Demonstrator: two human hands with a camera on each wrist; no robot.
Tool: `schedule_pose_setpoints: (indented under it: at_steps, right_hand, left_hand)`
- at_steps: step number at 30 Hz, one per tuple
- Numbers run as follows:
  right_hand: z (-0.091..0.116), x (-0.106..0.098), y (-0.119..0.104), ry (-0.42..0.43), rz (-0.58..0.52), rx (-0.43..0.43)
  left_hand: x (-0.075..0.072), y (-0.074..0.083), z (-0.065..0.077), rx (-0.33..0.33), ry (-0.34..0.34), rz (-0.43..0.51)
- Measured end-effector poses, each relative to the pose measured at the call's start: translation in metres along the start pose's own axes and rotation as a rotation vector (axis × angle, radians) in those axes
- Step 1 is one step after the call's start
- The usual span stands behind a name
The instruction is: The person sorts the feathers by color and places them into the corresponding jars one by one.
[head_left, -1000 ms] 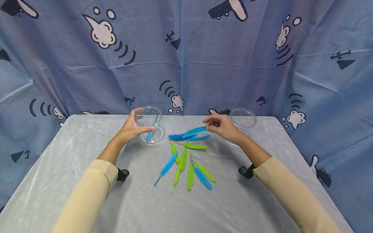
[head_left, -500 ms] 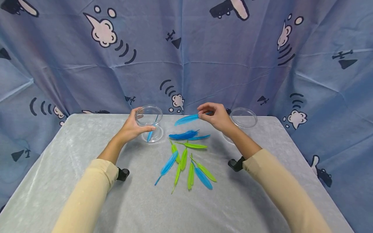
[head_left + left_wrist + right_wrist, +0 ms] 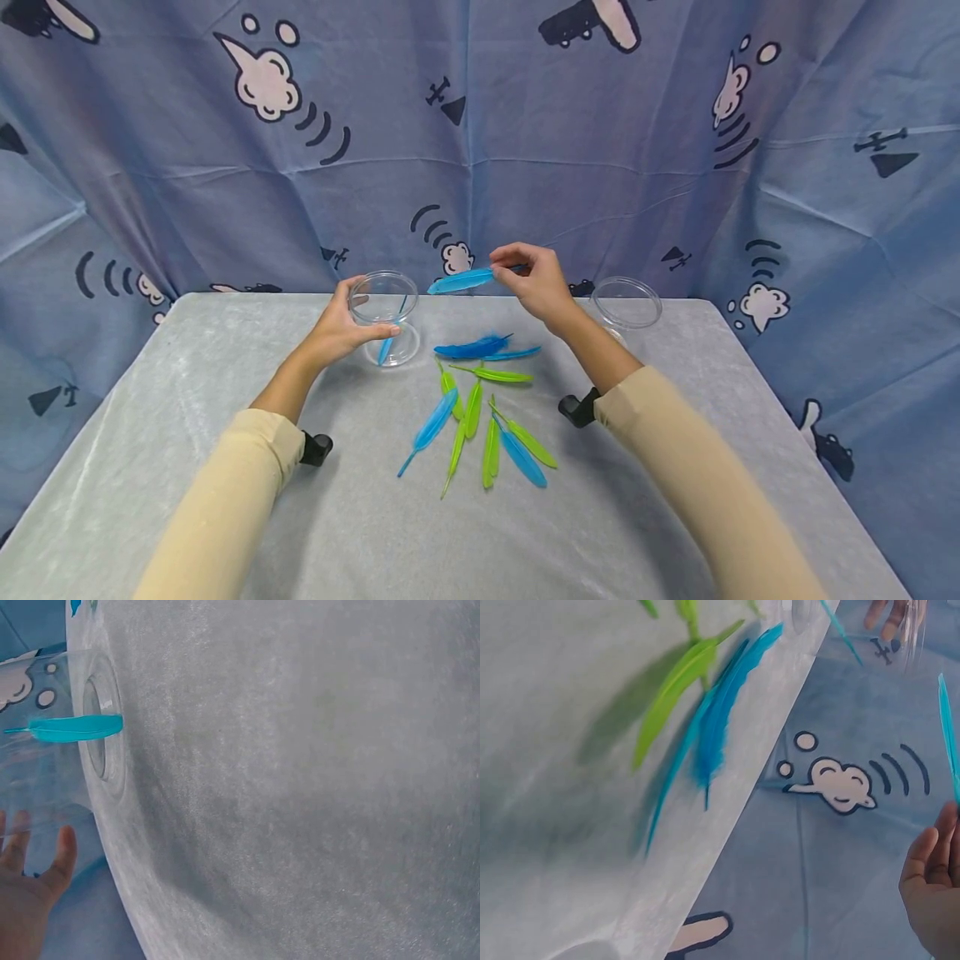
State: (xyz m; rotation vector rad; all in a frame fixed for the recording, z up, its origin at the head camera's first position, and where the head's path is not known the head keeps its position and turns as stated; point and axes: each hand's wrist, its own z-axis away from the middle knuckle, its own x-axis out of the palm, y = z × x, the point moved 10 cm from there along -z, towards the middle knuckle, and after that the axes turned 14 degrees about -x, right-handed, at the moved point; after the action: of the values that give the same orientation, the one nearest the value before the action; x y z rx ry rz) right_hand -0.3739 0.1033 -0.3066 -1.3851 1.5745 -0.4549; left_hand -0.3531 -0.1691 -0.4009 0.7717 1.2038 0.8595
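Note:
My left hand [image 3: 334, 330] grips a clear round plastic jar [image 3: 414, 303], thumb at its near side and fingers round the far side. One blue feather [image 3: 75, 728] stands tilted inside that jar, its tip at the bottom. Raised above the table's back edge, my right hand [image 3: 536, 282] pinches another blue feather [image 3: 459, 282] by its quill end, vane pointing left toward the jar. Below it lie two more blue feathers [image 3: 471, 348], overlapping. Several green feathers [image 3: 472, 412] spread over the middle of the table, with a blue feather [image 3: 433, 427] to their left and another [image 3: 523, 454] to their right.
A second clear round jar [image 3: 659, 308] stands at the back right, partly hidden by my right forearm. The table [image 3: 420, 542] has a pale grey cloth. Close behind it hangs a blue patterned curtain [image 3: 525, 200]. Black wrist mounts [image 3: 579, 410] jut from both sleeves.
My right hand has lifted the blue feather off the pile of blue ones and carried it up and left toward the held jar. My left hand and the jar stay in place.

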Motion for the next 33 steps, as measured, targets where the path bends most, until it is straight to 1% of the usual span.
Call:
schedule_pose_setpoints:
  at_steps: [9, 13, 22, 29, 33]
  right_hand:
    - [-0.012, 0.023, -0.016, -0.033, 0.013, -0.040]
    - [-0.018, 0.037, -0.023, -0.060, 0.031, -0.064]
    - [-0.022, 0.080, -0.037, -0.198, 0.142, -0.111]
    - [-0.027, 0.099, -0.044, -0.274, 0.217, -0.152]
    - [-0.028, 0.108, -0.047, -0.304, 0.217, -0.171]
  left_hand:
    - [0.002, 0.001, -0.001, 0.006, -0.004, -0.002]
    - [0.003, 0.001, -0.001, 0.003, -0.004, -0.005]
    - [0.002, -0.002, -0.001, -0.006, -0.010, -0.002]
    - [0.002, -0.002, 0.000, -0.002, -0.018, 0.007]
    - [0.001, -0.001, -0.001, 0.004, -0.021, 0.019]
